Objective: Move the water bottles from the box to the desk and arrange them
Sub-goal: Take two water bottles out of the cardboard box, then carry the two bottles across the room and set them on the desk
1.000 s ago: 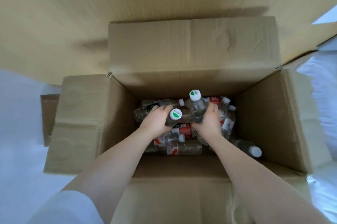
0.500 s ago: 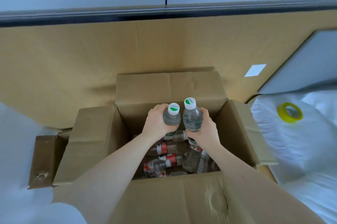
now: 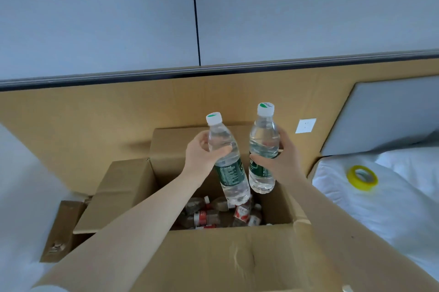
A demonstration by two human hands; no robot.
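Deep in box — remaining bottles shadowed, jumbled, uncountable; labels unreadable; near wall cut by bottom edge.

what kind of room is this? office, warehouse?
Probably a bedroom or hotel-style room, not a warehouse. A bed with white bedding lies to the right, against a padded grey headboard, and the wood wall panel carries a wall socket. No desk shows.

green-labelled clear bottles, brown box, yellow tape
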